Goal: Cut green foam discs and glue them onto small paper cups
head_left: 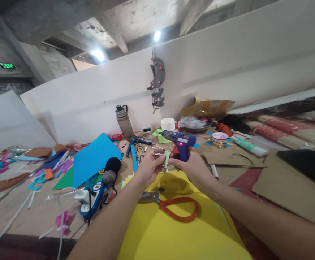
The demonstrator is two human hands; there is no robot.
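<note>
Between the fingertips of my left hand [152,165] is a small light green piece of paper [166,159]. My right hand [190,167] is wrapped round the handle of a blue glue gun [184,146], whose nozzle points left and whose small red light is lit. The thumb or a finger of that hand reaches close to the green piece; whether it touches I cannot tell. Below both hands, scissors with orange handles [183,209] lie on large yellow sheets [157,238]. My left forearm covers part of the blades.
Left of my hands are a blue sheet [92,159], dark yarn balls [112,165] and a blue power strip [95,202] with a cable. A grey bottle [124,122] stands by the white partition [103,97]. Brown cardboard [290,187] lies on the right.
</note>
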